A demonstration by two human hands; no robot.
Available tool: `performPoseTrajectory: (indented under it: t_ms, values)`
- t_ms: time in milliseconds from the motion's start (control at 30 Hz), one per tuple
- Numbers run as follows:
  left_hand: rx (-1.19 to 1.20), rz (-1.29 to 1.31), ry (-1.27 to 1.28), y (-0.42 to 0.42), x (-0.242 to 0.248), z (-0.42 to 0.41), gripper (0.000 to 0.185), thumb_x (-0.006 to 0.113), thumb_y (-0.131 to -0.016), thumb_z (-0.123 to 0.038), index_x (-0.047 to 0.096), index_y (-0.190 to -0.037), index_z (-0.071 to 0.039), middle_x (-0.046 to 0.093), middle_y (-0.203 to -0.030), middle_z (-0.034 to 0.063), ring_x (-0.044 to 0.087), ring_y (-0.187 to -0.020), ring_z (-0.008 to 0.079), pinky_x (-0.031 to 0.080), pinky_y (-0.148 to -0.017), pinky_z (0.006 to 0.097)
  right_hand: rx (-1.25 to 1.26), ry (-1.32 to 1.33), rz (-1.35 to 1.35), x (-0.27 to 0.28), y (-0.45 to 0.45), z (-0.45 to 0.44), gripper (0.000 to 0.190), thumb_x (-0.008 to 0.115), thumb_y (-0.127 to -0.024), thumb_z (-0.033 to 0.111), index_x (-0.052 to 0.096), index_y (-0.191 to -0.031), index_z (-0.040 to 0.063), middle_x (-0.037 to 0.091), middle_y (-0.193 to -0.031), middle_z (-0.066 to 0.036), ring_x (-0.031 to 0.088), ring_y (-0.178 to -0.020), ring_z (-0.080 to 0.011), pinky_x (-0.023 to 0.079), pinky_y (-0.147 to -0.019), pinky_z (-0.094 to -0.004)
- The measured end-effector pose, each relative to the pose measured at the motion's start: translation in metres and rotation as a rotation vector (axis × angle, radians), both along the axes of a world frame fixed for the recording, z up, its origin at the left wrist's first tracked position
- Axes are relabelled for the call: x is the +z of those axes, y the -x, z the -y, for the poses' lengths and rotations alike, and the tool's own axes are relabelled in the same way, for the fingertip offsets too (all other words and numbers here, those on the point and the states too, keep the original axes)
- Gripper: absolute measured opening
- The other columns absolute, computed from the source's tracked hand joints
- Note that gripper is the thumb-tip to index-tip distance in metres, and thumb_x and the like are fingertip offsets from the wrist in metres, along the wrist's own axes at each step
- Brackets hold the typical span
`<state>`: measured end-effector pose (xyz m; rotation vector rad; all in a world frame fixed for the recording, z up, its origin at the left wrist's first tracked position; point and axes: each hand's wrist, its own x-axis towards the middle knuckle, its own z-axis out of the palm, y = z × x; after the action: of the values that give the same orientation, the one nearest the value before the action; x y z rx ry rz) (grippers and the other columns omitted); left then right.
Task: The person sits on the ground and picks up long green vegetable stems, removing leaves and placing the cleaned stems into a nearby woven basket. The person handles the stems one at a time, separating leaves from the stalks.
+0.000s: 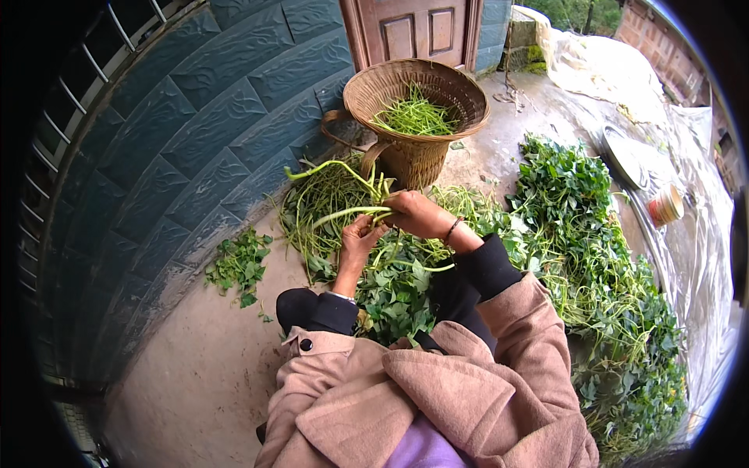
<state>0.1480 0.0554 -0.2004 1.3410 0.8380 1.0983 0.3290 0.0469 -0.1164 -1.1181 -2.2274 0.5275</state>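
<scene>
Both my hands meet in front of me over a heap of leafy green vines. My right hand (416, 215) is closed around several pale green stems (351, 213), which stick out to the left and upward. Just below and to the left, my left hand (360, 234) pinches the lower end of the stems between thumb and fingers. Leafy vines (398, 295) lie beneath my hands, and a tangle of thin stems (327, 205) lies behind them. Beyond stands a woven wicker basket (418, 161) with a flared rim, holding cut green stems (416, 116).
A long heap of leafy vines (608, 281) stretches along the right. Past it are plastic sheeting (702, 251), a round metal basin (621, 157) and a tub (665, 206) on its side. A small leaf pile (240, 263) lies left, near the tiled wall (205, 140). A wooden door (412, 32) stands behind.
</scene>
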Motion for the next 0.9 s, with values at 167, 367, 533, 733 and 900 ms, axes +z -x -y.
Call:
performPoseTrajectory:
  t_ms: [167,367,533,733,900]
  values:
    - [-0.063,-0.047,0.136,-0.003,0.001,0.008,0.022,0.076,-0.08,-0.017,0.07,-0.095,-0.002,0.061,-0.08,-0.0065,0.048,-0.068,0.0019,0.039,-0.062,0.0189,-0.045,0.175,-0.092,0.017,-0.011,-0.002,0.025,0.065,-0.085,0.024,0.067,-0.088,-0.001,0.063,-0.074,-0.021,0.063,-0.067,-0.0351,0.048,-0.062,-0.0424]
    - [-0.168,-0.118,0.199,-0.009,-0.004,0.016,0.023,0.076,-0.078,-0.018,0.07,-0.096,-0.004,0.061,-0.076,-0.006,0.048,-0.063,0.002,0.038,-0.059,0.019,-0.078,0.207,-0.065,0.015,-0.019,-0.006,0.027,0.064,-0.087,0.027,0.068,-0.088,0.0,0.063,-0.072,-0.02,0.062,-0.065,-0.0341,0.048,-0.062,-0.0419]
    - [-0.201,-0.096,0.236,-0.01,-0.015,0.019,0.019,0.071,-0.083,-0.017,0.066,-0.097,-0.006,0.068,-0.081,-0.0001,0.047,-0.058,0.0028,0.038,-0.054,0.0191,-0.132,0.195,0.008,0.012,-0.021,-0.004,0.025,0.063,-0.086,0.026,0.068,-0.088,0.001,0.064,-0.074,-0.019,0.063,-0.067,-0.0356,0.049,-0.063,-0.042]
    - [-0.219,0.02,0.379,-0.001,-0.026,0.02,0.019,0.067,-0.087,-0.013,0.06,-0.104,-0.007,0.071,-0.094,0.0063,0.056,-0.064,0.0052,0.045,-0.06,0.0186,-0.176,0.158,0.161,-0.006,-0.037,0.0,0.027,0.063,-0.083,0.03,0.068,-0.085,0.003,0.065,-0.076,-0.02,0.063,-0.074,-0.0387,0.051,-0.067,-0.046]
    - [-0.135,0.037,0.372,0.006,-0.038,0.017,0.016,0.066,-0.085,-0.005,0.061,-0.101,-0.002,0.071,-0.091,0.0101,0.062,-0.07,0.0103,0.051,-0.064,0.0228,-0.243,0.07,0.25,-0.007,-0.042,0.015,0.023,0.064,-0.081,0.027,0.064,-0.079,0.004,0.063,-0.071,-0.018,0.063,-0.07,-0.0376,0.052,-0.064,-0.0453]
